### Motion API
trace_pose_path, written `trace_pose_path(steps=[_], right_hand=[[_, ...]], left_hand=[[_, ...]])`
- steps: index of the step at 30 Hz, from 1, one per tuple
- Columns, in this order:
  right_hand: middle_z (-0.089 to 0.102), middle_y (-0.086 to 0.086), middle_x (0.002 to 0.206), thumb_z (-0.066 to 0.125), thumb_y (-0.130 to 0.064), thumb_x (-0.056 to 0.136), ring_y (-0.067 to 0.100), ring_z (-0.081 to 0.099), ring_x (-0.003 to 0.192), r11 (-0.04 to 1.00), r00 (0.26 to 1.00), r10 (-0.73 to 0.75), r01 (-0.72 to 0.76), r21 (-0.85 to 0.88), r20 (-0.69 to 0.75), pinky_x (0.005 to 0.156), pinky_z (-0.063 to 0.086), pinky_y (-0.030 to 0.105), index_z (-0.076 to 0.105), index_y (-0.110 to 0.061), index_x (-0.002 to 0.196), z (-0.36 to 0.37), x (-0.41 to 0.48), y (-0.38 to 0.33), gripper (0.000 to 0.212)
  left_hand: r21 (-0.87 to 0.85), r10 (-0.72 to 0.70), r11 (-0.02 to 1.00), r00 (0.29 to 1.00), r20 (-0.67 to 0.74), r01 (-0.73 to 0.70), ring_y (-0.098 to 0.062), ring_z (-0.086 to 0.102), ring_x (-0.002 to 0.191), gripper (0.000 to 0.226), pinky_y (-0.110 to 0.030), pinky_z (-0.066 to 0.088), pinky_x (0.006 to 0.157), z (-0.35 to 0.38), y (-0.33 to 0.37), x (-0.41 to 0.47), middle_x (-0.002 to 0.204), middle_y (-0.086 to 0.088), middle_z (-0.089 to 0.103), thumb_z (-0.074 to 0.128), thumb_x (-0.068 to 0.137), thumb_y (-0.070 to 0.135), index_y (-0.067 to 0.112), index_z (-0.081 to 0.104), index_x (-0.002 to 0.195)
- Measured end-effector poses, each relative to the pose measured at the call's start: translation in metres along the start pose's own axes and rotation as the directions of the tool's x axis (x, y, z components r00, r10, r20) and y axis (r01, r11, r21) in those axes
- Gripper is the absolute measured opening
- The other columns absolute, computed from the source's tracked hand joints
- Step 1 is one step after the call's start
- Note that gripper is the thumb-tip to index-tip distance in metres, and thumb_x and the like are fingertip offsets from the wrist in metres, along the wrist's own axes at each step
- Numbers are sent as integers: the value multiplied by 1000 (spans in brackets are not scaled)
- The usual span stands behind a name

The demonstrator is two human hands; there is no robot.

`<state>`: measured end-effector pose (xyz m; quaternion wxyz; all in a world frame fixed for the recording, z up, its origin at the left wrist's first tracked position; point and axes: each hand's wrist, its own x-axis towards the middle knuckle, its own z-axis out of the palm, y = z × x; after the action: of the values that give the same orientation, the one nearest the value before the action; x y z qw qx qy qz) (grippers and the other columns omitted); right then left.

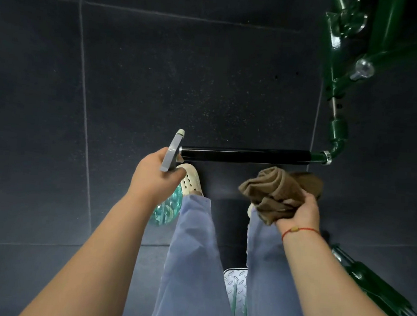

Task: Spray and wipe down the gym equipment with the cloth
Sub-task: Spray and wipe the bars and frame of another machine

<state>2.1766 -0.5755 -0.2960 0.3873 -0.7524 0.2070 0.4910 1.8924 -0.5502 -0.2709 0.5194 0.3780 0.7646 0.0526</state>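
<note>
the left hand is curled round the neck of a spray bottle. the bottle's grey head sticks up above the fist and its clear teal body hangs below the wrist. the head sits just beside the free end of a glossy black bar and seems aimed along it, though the angle is hard to read. the bar runs level to the right into a green frame. just below the bar and apart from it, a crumpled brown cloth bulges from the right hand, which clutches it in a bunch.
</note>
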Motion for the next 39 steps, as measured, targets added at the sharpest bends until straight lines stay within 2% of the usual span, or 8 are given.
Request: trace_pose_path(steps=[7, 10, 15, 22, 28, 31, 33, 39], right_hand=[[68, 14, 126, 41, -34, 94, 38, 60, 119, 990, 989, 129, -133, 48, 73, 108, 38, 59, 71, -19, 116, 34, 31, -20, 40], [65, 16, 130, 34, -36, 99, 40, 57, 121, 976, 977, 188, -198, 94, 101, 106, 37, 57, 65, -21, 134, 39, 32, -12, 49], [75, 20, 93, 34, -33, 103, 35, 64, 98, 961, 960, 230, -250, 119, 159, 76, 46, 45, 69, -13, 111, 48, 23, 10, 41], [72, 24, 91, 26, -29, 105, 39, 57, 97, 925, 898, 374, -379, -26, 232, 91, 37, 44, 64, -4, 103, 93, -9, 61, 46], [45, 17, 152, 31, -24, 106, 36, 43, 140, 933, 908, 356, -331, -143, 220, 109, 37, 46, 44, -6, 148, 128, -52, 103, 47], [66, 19, 127, 43, -20, 98, 35, 61, 116, 885, 890, 428, -376, -275, 158, 110, 42, 47, 69, -6, 113, 125, -57, 95, 33], [70, 16, 101, 48, -18, 94, 32, 64, 95, 857, 911, 391, -309, -411, 130, 104, 48, 45, 68, -5, 86, 116, -54, 83, 25], [73, 11, 75, 54, -22, 93, 27, 70, 71, 783, 885, 442, -301, -544, 146, 77, 55, 36, 72, -5, 73, 89, -50, 48, 33]], left_hand=[[31, -23, 999, 995, 100, 20, -20, 47, 55, 16, -33, 43, 60, -6, -1, 5, 66, -1, 59, 64, 85, 9, 19, 69, 97], [37, -19, 999, 990, 143, 14, -13, 44, 48, 14, -28, 40, 54, -12, -3, 8, 56, 7, 54, 65, 85, 9, 20, 69, 94], [0, -19, 1000, 988, 154, 20, -4, 39, 37, 12, -25, 33, 48, -26, -12, 11, 42, 13, 46, 66, 86, 8, 17, 69, 94], [-14, -4, 1000, 990, 142, 6, -11, 42, 51, 16, -26, 37, 53, -42, -21, 3, 74, -1, 62, 67, 85, 7, 15, 71, 99], [-24, 28, 999, 993, 112, -25, -10, 35, 47, 16, -27, 33, 53, -55, -28, -6, 60, 4, 44, 68, 86, 9, 21, 69, 95], [9, 45, 999, 993, 109, -46, -10, 37, 47, 16, -27, 32, 52, -61, -24, -10, 55, 8, 43, 68, 84, 8, 20, 70, 95], [46, 49, 997, 992, 118, -55, -16, 48, 53, 14, -28, 36, 55, -62, -16, -11, 58, 6, 52, 68, 83, 8, 19, 69, 92], [115, 76, 988, 976, 204, -101, -18, 41, 51, 14, -31, 35, 56, -55, 19, -12, 57, 3, 47, 66, 81, 10, 8, 67, 95]])
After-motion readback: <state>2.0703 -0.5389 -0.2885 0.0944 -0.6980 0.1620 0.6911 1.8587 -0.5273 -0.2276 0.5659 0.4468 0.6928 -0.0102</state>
